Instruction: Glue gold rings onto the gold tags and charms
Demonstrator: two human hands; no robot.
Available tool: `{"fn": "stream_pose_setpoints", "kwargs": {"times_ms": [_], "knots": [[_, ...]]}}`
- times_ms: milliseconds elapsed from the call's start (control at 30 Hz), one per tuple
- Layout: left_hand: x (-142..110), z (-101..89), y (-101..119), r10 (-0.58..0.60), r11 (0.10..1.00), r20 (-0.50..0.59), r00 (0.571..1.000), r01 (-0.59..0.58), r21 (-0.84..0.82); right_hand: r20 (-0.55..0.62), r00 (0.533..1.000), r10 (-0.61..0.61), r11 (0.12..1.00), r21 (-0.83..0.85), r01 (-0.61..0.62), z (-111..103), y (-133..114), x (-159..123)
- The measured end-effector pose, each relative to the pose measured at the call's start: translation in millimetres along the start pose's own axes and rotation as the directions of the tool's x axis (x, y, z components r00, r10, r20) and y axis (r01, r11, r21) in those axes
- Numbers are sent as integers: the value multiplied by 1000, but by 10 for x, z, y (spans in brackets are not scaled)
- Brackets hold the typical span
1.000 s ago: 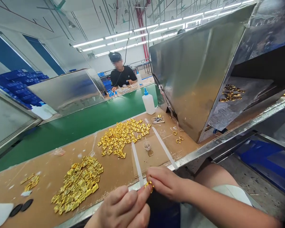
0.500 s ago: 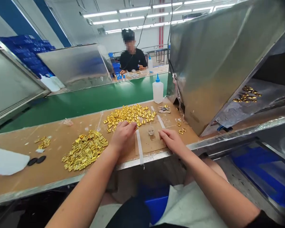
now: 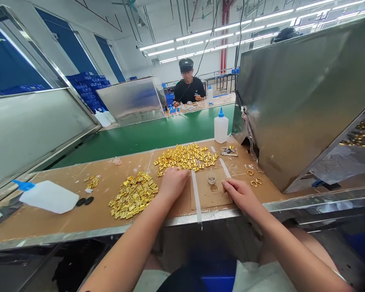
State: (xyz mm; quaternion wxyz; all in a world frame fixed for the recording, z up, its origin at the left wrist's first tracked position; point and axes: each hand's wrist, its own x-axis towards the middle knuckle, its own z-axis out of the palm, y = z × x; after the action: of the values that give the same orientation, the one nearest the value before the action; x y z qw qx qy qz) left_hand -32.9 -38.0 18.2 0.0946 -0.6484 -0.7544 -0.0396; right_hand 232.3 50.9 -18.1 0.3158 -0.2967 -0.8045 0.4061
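My left hand [image 3: 173, 184] rests on the brown worktop [image 3: 63, 219] with its fingers curled at the near edge of the far heap of gold metal pieces [image 3: 185, 157]; what they hold, if anything, is hidden. A second gold heap [image 3: 133, 195] lies just left of that wrist. My right hand [image 3: 239, 192] lies on a cardboard square [image 3: 208, 196], fingers curled down, beside a small clear cap [image 3: 211, 178]. Three gold rings [image 3: 254, 181] lie right of it.
A white strip [image 3: 196, 194] runs between my hands. A glue bottle with a blue tip [image 3: 221, 126] stands at the back, another [image 3: 45, 196] lies at left. A green conveyor belt [image 3: 140, 136] runs behind. A steel hood [image 3: 304, 101] stands at right. A person sits across the belt.
One second ago both hands pinched a gold ring near my lap. They have since reached out onto the worktop, and the camera has swung slightly left.
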Motion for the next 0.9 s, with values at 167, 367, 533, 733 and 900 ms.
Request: {"fn": "stream_pose_setpoints", "kwargs": {"times_ms": [167,367,533,733,900], "knots": [[-262,-272,-831,-217,974,64,974,220,-54,17,1000,-8,1000,-16,9,8,9,9],[-501,-300,-1759,-453,873,243,858,482,-77,29,999,-15,999,-32,16,22,35,21],[-533,-152,-1832,-473,841,291,832,525,-134,33,999,-24,998,-61,26,33,54,23],[-403,-102,-1900,-483,799,339,807,565,-205,38,999,-27,994,-102,31,25,43,35],[-351,-234,-1818,-503,756,312,806,585,-294,21,999,-40,992,-121,42,30,15,-1]]}}
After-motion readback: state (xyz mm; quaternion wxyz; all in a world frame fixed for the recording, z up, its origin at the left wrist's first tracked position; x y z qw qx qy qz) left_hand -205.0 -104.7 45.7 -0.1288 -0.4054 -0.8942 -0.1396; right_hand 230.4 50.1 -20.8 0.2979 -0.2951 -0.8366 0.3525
